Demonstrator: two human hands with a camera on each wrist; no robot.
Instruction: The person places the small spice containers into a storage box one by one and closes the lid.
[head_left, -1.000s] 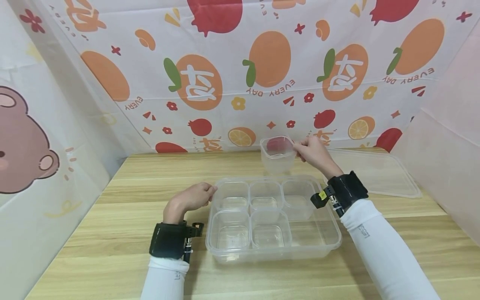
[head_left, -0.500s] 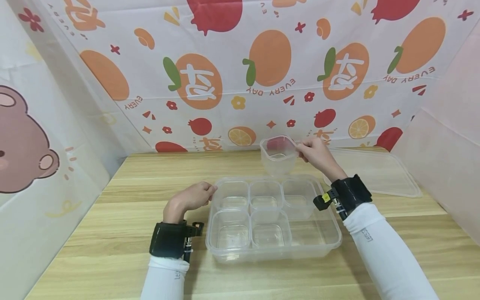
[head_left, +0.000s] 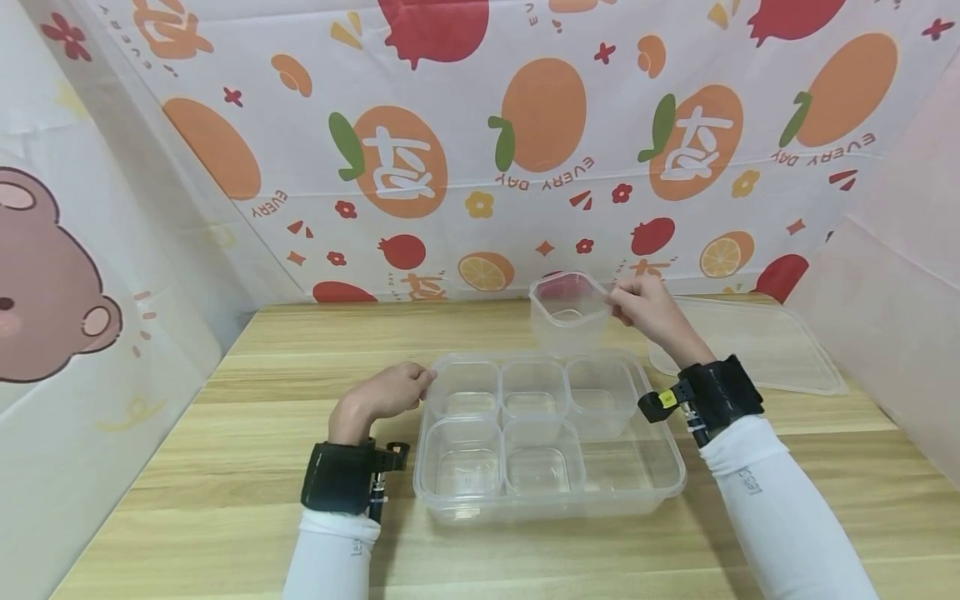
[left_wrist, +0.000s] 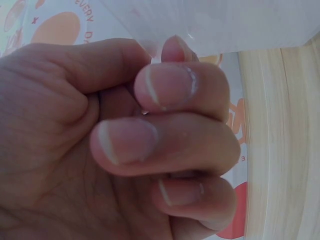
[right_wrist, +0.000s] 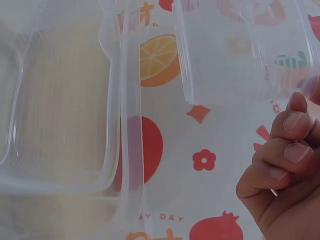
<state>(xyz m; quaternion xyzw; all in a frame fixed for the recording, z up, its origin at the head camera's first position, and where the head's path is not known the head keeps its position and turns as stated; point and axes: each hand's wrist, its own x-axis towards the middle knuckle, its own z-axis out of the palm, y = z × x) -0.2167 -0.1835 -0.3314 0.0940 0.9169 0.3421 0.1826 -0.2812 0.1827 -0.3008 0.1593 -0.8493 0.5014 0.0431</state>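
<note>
My right hand pinches the rim of a small clear plastic container at its right side, behind the large clear plastic box. In the right wrist view that small container appears at the upper right, with the fingers curled at its edge. My left hand pinches the large box's rim at the back left corner. The left wrist view shows thumb and forefinger meeting at the translucent edge, the other fingers curled. Several small containers sit inside the large box; its floor shows at the front right.
A flat translucent lid lies on the wooden table at the back right. A fruit-print cloth hangs right behind the table. Pale cloths hang at the left, with a printed bear, and at the right.
My right hand and the small container have moved slightly to the right. The left hand and the large box stay put.
</note>
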